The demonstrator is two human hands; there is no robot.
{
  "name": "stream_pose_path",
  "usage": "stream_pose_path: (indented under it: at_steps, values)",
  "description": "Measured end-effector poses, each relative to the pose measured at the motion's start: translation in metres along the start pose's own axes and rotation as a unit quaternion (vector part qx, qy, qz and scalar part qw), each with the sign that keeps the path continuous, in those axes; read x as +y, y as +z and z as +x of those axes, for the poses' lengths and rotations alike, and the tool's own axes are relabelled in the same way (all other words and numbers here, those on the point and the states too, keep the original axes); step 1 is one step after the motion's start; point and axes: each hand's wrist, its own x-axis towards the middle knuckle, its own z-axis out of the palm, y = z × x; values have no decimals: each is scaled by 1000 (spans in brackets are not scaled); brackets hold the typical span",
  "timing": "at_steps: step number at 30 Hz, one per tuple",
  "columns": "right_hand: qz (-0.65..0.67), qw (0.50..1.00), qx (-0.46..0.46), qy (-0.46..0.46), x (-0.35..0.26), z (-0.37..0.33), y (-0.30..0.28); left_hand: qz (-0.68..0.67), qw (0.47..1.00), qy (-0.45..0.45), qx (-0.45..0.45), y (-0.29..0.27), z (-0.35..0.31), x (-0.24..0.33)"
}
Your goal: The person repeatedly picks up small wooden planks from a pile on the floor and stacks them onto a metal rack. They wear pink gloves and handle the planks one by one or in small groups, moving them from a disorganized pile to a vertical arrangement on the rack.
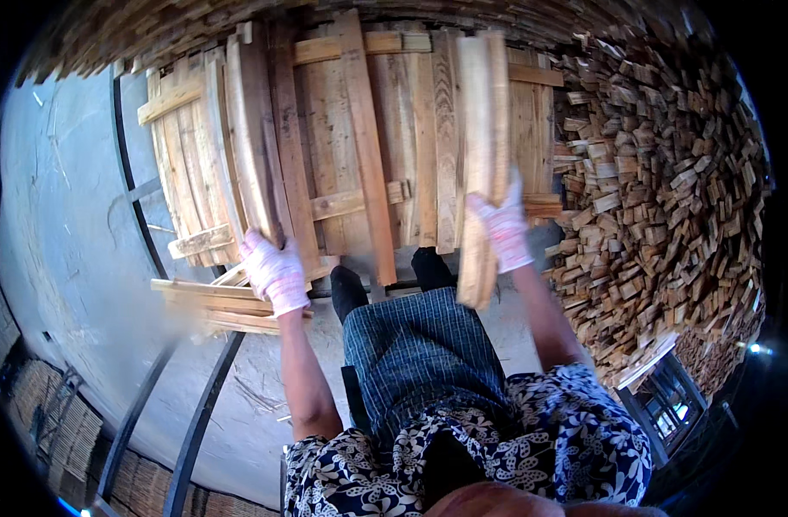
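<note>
Both my hands wear pale pinkish-white gloves. My right hand [501, 226] is closed around the side of one or two long pale wooden planks [478, 172], blurred by motion and held nearly upright in the picture over the right part of the boards. At the left, my left hand [275, 271] is closed at the near end of another long plank [249, 129]. Between them a loose narrow plank [365, 146] lies slightly slanted across a layer of side-by-side boards [325, 185]. Shorter crosspieces [355, 203] show among the boards. How my left fingertips wrap the wood is hidden.
A small stack of planks [213, 303] lies beside my left hand. Heaped cut wood pieces [644, 207] rise along the right side, with more stacked wood [196, 39] at the far edge. Dark metal bars [200, 422] cross the grey floor [66, 215] at left.
</note>
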Motion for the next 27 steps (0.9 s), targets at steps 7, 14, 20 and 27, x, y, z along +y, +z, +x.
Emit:
stream_pose_path:
  at_steps: [7,14,20,27]
  values:
    - [-269,962,-25,46,65,158,-149,-409,887,-173,-128,-45,-34,32]
    - [-114,993,-22,-35,104,171,-147,-453,847,-106,-257,10,-131,137]
    - [-54,998,-3,37,115,179,-167,-360,900,36,-242,120,-204,259]
    - [149,986,-57,55,123,165,-226,24,947,242,-210,194,-230,344]
